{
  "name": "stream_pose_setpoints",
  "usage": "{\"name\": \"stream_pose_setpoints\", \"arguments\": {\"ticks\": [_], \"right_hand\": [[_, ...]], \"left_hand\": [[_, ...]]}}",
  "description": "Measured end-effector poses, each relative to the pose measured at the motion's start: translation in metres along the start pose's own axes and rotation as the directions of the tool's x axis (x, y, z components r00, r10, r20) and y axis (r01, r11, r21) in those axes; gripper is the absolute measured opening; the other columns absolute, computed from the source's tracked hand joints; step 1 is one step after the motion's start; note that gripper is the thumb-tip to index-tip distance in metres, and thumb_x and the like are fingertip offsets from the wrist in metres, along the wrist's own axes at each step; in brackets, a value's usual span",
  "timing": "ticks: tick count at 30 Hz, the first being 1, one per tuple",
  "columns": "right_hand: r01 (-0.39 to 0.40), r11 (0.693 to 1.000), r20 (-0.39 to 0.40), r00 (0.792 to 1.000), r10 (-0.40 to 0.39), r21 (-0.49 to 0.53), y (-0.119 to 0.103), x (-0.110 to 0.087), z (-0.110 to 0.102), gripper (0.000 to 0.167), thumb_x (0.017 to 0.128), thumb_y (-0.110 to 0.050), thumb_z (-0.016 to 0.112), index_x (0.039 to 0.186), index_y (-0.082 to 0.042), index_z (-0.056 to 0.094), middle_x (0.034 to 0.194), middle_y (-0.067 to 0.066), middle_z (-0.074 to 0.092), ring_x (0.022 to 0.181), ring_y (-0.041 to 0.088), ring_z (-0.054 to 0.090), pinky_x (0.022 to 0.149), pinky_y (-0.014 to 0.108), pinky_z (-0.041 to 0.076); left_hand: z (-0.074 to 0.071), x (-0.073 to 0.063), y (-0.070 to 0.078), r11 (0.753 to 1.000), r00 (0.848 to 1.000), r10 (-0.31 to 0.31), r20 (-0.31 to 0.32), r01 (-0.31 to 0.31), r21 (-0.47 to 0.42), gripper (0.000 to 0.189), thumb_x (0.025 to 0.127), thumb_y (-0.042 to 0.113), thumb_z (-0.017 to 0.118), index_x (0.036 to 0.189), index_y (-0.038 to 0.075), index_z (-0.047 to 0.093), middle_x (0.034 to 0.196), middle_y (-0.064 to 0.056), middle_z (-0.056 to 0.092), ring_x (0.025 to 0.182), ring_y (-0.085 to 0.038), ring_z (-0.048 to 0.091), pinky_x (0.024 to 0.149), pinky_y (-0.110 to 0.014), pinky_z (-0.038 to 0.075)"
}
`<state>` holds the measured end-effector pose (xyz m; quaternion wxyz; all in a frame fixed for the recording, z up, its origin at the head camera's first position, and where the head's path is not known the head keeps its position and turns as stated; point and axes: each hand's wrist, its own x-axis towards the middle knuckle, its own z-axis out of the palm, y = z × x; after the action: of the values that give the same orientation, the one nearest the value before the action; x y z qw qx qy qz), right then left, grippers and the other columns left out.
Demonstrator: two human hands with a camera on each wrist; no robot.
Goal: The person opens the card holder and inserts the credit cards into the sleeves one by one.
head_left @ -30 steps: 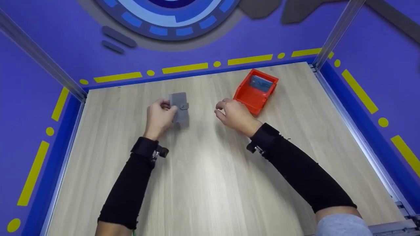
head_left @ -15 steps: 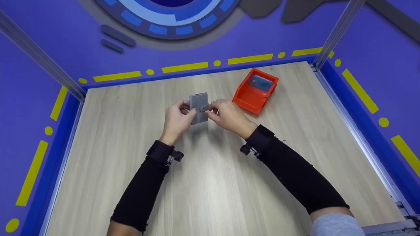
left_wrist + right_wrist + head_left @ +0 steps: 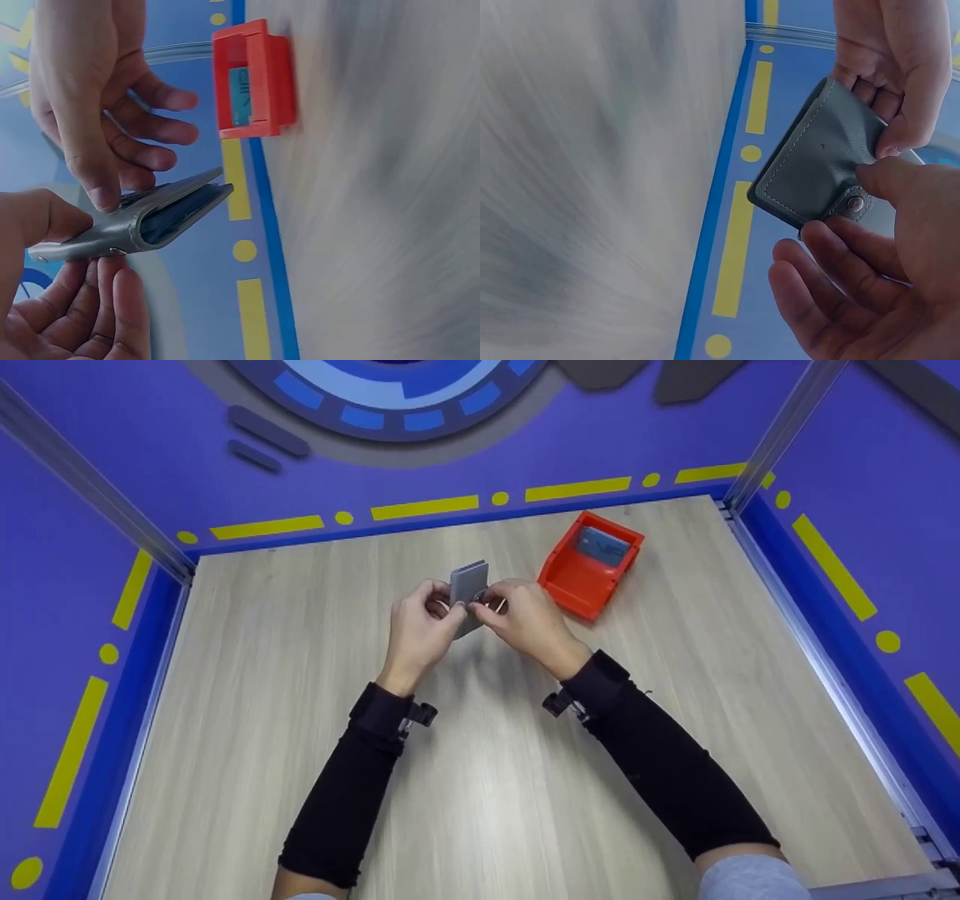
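A grey card wallet (image 3: 469, 581) with a snap-button strap (image 3: 853, 204) is held up over the table between both hands. My left hand (image 3: 420, 634) grips its spine side, thumb on the near face and fingers behind. With thumb and index finger, my right hand (image 3: 538, 630) pinches the opposite edge beside the strap. Stitching along the cover (image 3: 810, 161) shows in the right wrist view. Seen from the left wrist, the two covers stand slightly apart at one end, with a dark blue inside between them.
To the right of the hands, an open red bin (image 3: 577, 585) sits on the wooden table (image 3: 480, 780). A blue-grey card (image 3: 602, 546) lies in its far end. Blue-purple panels (image 3: 397, 480) with yellow marks enclose the table's back and sides.
My left hand has carried the wallet rightward to the right hand and turned it more edge-on to the head view. The right hand has gone from holding nothing to pinching the strap side.
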<state>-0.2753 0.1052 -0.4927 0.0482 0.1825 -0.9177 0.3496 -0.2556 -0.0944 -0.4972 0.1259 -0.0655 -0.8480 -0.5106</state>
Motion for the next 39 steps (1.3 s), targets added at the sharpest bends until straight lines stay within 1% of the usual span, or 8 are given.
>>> {"name": "stream_pose_setpoints", "arguments": {"ticks": [4,10,15,20,23,28,32,39], "right_hand": [[0.004,1.0,-0.028,1.0,-0.004,0.029,0.0,-0.002,-0.001,0.028,0.105,-0.035,0.077,0.11,-0.009,0.083,0.104,0.007,0.081,0.092,0.023,0.073,0.087,0.037,0.063],[0.023,0.998,-0.072,0.997,-0.019,0.053,-0.002,-0.001,0.002,0.022,0.104,-0.029,0.075,0.109,-0.008,0.082,0.1,0.007,0.08,0.089,0.023,0.073,0.085,0.037,0.064],[0.052,0.997,-0.109,0.993,-0.044,0.065,0.001,-0.001,0.007,0.018,0.102,-0.021,0.07,0.105,-0.006,0.08,0.099,0.009,0.079,0.087,0.023,0.074,0.083,0.038,0.063],[0.055,0.996,-0.104,0.993,-0.047,0.076,0.005,-0.001,0.01,0.017,0.103,-0.018,0.067,0.106,-0.006,0.078,0.101,0.009,0.078,0.09,0.024,0.074,0.083,0.038,0.064],[0.056,0.996,-0.104,0.993,-0.049,0.071,0.006,-0.001,0.01,0.016,0.104,-0.017,0.067,0.107,-0.006,0.078,0.105,0.011,0.077,0.097,0.026,0.075,0.086,0.04,0.065],[0.066,0.994,-0.09,0.994,-0.058,0.084,0.008,0.0,0.01,0.016,0.105,-0.016,0.067,0.109,-0.005,0.077,0.112,0.013,0.071,0.107,0.03,0.071,0.097,0.043,0.063],[0.071,0.989,-0.072,0.995,-0.062,0.129,0.011,0.0,0.011,0.014,0.105,-0.014,0.067,0.108,-0.003,0.075,0.113,0.014,0.068,0.11,0.03,0.07,0.101,0.044,0.062],[0.075,0.981,-0.079,0.995,-0.062,0.18,0.015,-0.002,0.01,0.011,0.104,-0.012,0.067,0.105,-0.004,0.075,0.111,0.014,0.069,0.108,0.029,0.07,0.104,0.044,0.061]], "left_hand": [[-0.001,-0.002,0.004,1.0,1.0,0.011,-0.012,-0.011,-0.013,0.021,0.093,0.017,0.077,0.111,0.006,0.076,0.097,-0.007,0.079,0.082,-0.017,0.071,0.075,-0.026,0.056],[0.001,-0.002,0.005,0.999,0.999,0.03,-0.025,-0.03,-0.028,0.02,0.094,0.017,0.078,0.11,0.005,0.077,0.096,-0.007,0.079,0.08,-0.017,0.072,0.074,-0.025,0.056],[0.002,-0.003,0.003,0.998,1.0,0.011,-0.028,-0.013,-0.056,0.02,0.093,0.016,0.079,0.109,0.005,0.077,0.096,-0.008,0.079,0.08,-0.017,0.073,0.073,-0.025,0.058],[0.004,-0.001,0.0,0.999,1.0,-0.001,-0.014,0.001,-0.041,0.021,0.093,0.017,0.079,0.11,0.005,0.077,0.096,-0.008,0.08,0.079,-0.018,0.073,0.072,-0.027,0.057],[0.004,0.001,-0.002,0.999,1.0,-0.012,-0.008,0.011,-0.038,0.021,0.093,0.017,0.079,0.11,0.005,0.078,0.097,-0.008,0.08,0.08,-0.018,0.073,0.072,-0.027,0.057],[0.004,0.002,-0.004,0.997,0.999,-0.034,-0.004,0.034,-0.063,0.02,0.093,0.016,0.079,0.109,0.005,0.078,0.096,-0.008,0.08,0.08,-0.017,0.073,0.072,-0.026,0.057],[0.004,0.001,-0.005,0.996,0.999,-0.041,0.004,0.041,-0.076,0.02,0.093,0.016,0.079,0.109,0.005,0.077,0.096,-0.009,0.08,0.08,-0.018,0.072,0.071,-0.025,0.056],[0.006,-0.001,-0.007,0.996,0.999,-0.035,0.024,0.037,-0.08,0.022,0.094,0.015,0.076,0.113,0.003,0.076,0.102,-0.009,0.079,0.087,-0.018,0.071,0.077,-0.026,0.055]]}}
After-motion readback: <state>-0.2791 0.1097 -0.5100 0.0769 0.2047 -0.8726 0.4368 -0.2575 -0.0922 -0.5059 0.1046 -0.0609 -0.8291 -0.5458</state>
